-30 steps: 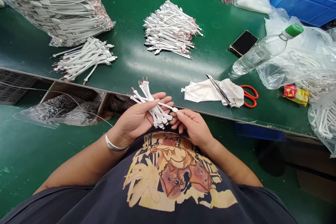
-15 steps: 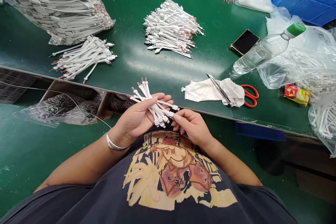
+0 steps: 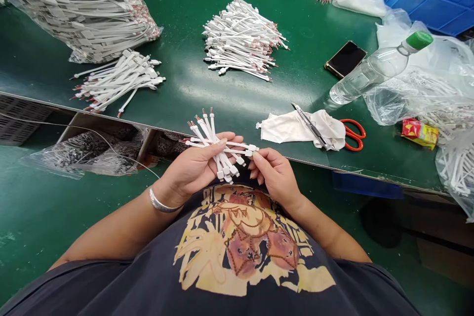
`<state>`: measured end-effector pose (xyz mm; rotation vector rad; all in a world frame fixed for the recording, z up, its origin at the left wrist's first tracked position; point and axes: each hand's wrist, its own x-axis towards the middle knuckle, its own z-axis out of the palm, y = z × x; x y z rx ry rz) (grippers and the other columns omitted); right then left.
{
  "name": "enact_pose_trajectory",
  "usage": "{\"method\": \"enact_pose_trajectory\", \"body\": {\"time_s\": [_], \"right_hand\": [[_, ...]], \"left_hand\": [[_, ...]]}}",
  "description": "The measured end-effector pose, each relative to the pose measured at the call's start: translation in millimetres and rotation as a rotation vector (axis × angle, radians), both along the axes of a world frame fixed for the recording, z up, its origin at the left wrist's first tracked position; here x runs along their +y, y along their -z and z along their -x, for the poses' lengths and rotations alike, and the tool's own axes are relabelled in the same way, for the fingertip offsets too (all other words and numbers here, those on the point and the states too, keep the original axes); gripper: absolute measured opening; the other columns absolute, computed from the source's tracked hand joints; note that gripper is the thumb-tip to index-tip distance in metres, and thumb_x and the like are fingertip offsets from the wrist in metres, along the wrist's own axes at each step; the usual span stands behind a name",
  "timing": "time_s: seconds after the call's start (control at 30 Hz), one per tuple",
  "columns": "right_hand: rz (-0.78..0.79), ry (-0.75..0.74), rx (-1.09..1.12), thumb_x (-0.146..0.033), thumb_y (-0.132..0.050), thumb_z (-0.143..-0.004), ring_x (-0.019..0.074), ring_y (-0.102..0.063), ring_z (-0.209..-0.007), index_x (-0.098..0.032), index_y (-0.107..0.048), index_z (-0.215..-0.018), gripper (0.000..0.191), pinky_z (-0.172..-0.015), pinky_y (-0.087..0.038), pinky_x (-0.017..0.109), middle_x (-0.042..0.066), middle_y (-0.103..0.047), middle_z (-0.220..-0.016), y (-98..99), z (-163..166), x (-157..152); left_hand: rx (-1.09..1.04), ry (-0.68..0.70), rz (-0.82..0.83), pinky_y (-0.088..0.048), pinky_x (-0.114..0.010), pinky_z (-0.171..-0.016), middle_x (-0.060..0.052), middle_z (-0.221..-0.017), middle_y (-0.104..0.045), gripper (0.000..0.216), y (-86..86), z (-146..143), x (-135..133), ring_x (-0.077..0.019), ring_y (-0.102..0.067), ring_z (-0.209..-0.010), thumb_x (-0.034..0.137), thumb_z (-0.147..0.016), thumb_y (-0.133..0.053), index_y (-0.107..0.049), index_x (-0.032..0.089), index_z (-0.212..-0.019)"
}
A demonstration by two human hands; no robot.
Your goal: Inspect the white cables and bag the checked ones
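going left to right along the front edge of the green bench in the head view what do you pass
loose bundle of white cable leads -> left hand gripping a bunch of leads -> right hand pinching the end of one lead -> white cloth -> orange-handled scissors -> red and yellow packet

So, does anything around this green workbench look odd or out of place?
One white cable lies crosswise over the bundle of white cables in the left hand, its end pinched by the right hand, while the others fan lengthwise. Also, a green-capped clear plastic bottle lies on its side among the work.
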<state>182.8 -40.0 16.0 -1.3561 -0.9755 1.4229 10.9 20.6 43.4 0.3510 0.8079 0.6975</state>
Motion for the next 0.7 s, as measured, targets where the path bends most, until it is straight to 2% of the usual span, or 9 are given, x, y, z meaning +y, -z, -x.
{"method": "enact_pose_trajectory", "body": {"time_s": [0.13,0.2,0.4,0.47,0.6,0.7], "right_hand": [[0.1,-0.15,0.055,-0.049,-0.057,-0.082,0.0069,-0.052,-0.046,-0.016,-0.061,-0.084,0.034,-0.036,-0.036,0.016,0.002,-0.063,-0.069,-2.5,3.0,-1.6],[0.11,-0.172,0.047,-0.047,-0.06,-0.079,0.0065,-0.051,-0.046,-0.016,-0.061,-0.081,0.032,-0.037,-0.036,0.016,0.001,-0.063,-0.067,-4.6,4.0,-1.3],[0.026,0.021,0.063,-0.047,-0.058,-0.082,0.0077,-0.056,-0.052,-0.016,-0.06,-0.08,0.03,-0.038,-0.037,0.015,0.001,-0.063,-0.069,-1.8,3.0,1.2],[0.064,-0.045,0.063,-0.049,-0.055,-0.083,0.0077,-0.055,-0.05,-0.016,-0.061,-0.081,0.034,-0.036,-0.036,0.015,0.002,-0.063,-0.068,-2.0,3.4,1.1],[0.146,-0.289,0.045,-0.05,-0.057,-0.081,0.0065,-0.05,-0.043,-0.015,-0.062,-0.081,0.035,-0.037,-0.037,0.017,0.0,-0.063,-0.061,-7.8,6.4,0.5],[0.111,-0.266,0.028,-0.047,-0.06,-0.08,0.006,-0.048,-0.042,-0.016,-0.062,-0.081,0.031,-0.039,-0.037,0.017,-0.002,-0.061,-0.06,-11.1,8.1,0.1]], "left_hand": [[0.005,-0.002,-0.004,-0.055,-0.033,-0.08,-0.012,-0.107,-0.067,0.021,-0.7,-2.2,0.3,-0.0193,-0.067,-0.087,0.011,-0.087,-0.047,-0.064,0.013,-0.099],[0.01,-0.007,-0.003,-0.055,-0.034,-0.08,-0.012,-0.108,-0.066,0.021,-1.3,-3.4,0.0,-0.0194,-0.067,-0.087,0.011,-0.086,-0.048,-0.064,0.013,-0.1],[-0.035,-0.051,0.039,-0.05,-0.033,-0.091,-0.01,-0.111,-0.066,0.022,-5.0,-4.2,0.3,-0.0174,-0.066,-0.093,0.012,-0.089,-0.045,-0.065,0.012,-0.098],[-0.044,-0.055,0.035,-0.05,-0.034,-0.092,-0.01,-0.112,-0.066,0.023,-5.8,-3.8,0.6,-0.0177,-0.066,-0.092,0.014,-0.089,-0.045,-0.065,0.013,-0.099],[-0.052,-0.055,0.04,-0.05,-0.035,-0.093,-0.01,-0.115,-0.065,0.023,-5.6,-4.1,-0.2,-0.0182,-0.065,-0.095,0.015,-0.088,-0.046,-0.066,0.014,-0.101],[-0.049,-0.035,0.042,-0.05,-0.035,-0.092,-0.009,-0.116,-0.065,0.022,-4.5,-4.1,-1.2,-0.0174,-0.066,-0.092,0.015,-0.088,-0.048,-0.066,0.015,-0.101]]}}
